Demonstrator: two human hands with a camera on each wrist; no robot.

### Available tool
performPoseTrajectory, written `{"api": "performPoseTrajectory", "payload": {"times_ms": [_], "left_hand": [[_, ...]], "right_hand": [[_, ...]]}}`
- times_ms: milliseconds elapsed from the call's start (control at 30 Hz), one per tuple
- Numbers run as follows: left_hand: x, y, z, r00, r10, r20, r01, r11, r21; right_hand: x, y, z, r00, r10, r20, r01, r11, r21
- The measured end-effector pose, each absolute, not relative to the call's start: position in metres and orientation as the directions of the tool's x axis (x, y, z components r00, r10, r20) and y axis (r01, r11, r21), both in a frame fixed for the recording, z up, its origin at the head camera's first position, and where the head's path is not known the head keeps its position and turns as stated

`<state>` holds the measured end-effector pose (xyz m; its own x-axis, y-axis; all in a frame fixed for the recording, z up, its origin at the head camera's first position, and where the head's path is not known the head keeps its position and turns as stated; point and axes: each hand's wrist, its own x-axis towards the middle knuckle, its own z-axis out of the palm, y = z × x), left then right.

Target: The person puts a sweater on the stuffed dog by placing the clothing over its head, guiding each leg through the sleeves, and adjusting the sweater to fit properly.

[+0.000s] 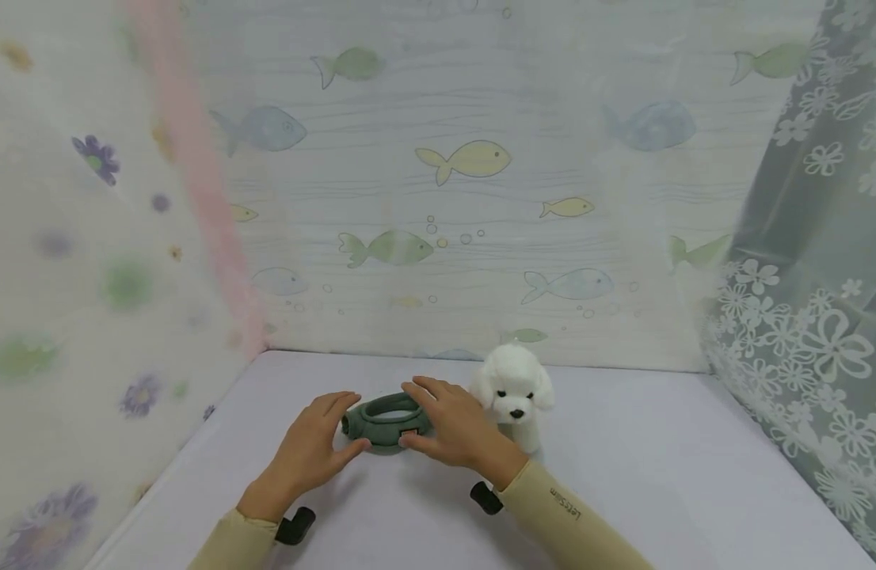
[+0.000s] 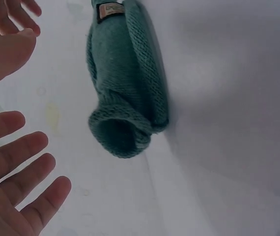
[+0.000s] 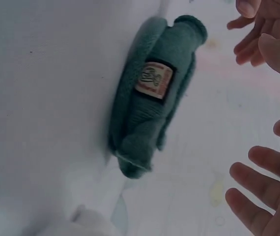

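A small green knitted sweater [image 1: 386,431], seemingly toy-sized, lies on the white table between both hands. Its rolled collar opening [image 2: 120,137] faces the left wrist camera, and a sewn patch [image 3: 154,80] shows on its body in the right wrist view. My left hand [image 1: 306,447] is held at the sweater's left end, thumb and fingers spread apart. At its right end my right hand [image 1: 455,423] has its fingers extended too. In both wrist views the visible fingers stand clear of the knit.
A white plush dog [image 1: 515,388] stands just behind and right of the right hand. Behind the table [image 1: 623,475] hangs a fish-print curtain [image 1: 438,206]. Flowered sheets [image 1: 67,317] enclose the left side, and a lace-patterned one [image 1: 801,340] the right.
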<state>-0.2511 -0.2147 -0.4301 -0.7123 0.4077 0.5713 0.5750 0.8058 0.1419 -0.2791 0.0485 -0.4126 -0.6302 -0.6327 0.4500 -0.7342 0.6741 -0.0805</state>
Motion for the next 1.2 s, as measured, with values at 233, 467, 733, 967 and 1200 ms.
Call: {"api": "performPoseTrajectory", "payload": {"times_ms": [233,467,733,967,1200], "left_hand": [[-0.261,-0.221,-0.437,-0.819,0.345,0.459,0.495,0.829,0.261],[-0.269,-0.222,-0.436,-0.858,0.323,0.4,0.452,0.845,0.286],[-0.278,-0.219,-0.44,-0.889,0.326,0.322,0.422,0.856,0.299],[-0.281,-0.223,-0.446,-0.904,0.303,0.303,0.4,0.851,0.341],[-0.284,-0.223,-0.446,-0.898,0.311,0.311,0.413,0.839,0.355]], "right_hand": [[-0.294,0.032,-0.419,-0.684,-0.642,0.347,-0.713,0.688,-0.133],[-0.31,0.021,-0.428,-0.705,-0.664,0.25,-0.706,0.691,-0.155],[-0.321,0.013,-0.437,-0.705,-0.674,0.223,-0.708,0.688,-0.16],[-0.322,0.006,-0.436,-0.7,-0.697,0.153,-0.71,0.658,-0.251],[-0.323,0.0,-0.437,-0.716,-0.69,0.111,-0.687,0.666,-0.291]]}}
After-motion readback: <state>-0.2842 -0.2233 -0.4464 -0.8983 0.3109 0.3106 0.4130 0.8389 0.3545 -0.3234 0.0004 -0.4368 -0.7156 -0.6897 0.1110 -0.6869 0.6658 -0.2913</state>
